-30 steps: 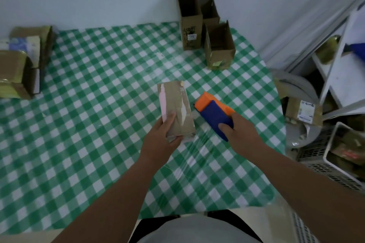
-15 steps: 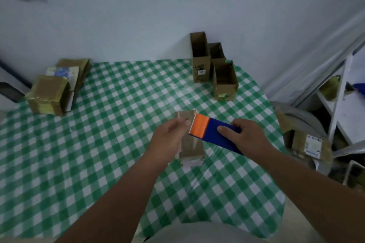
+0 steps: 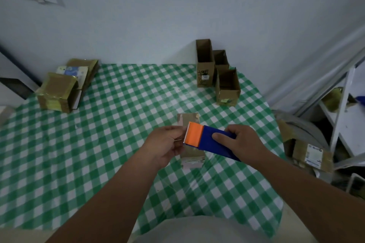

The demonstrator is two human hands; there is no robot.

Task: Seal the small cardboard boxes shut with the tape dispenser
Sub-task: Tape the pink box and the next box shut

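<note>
Green-checked cloth covers our table (image 3: 98,144), with three open cardboard boxes (image 3: 227,87) standing at the far edge by the wall and a stack of taped boxes (image 3: 57,92) far left. Our right hand (image 3: 242,142) grips the blue and orange tape dispenser (image 3: 205,140) above the small cardboard box (image 3: 189,120) lying mid-table. Our left hand (image 3: 165,147) curls at the dispenser's toothed edge, apparently pinching the tape end, though we cannot tell for sure.

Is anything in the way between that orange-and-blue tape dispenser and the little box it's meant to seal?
Nothing visible is. The right hand grips the tape dispenser directly over the small cardboard box on the checked tablecloth. The left hand is at the dispenser's toothed end, beside the box rather than across it.
</note>
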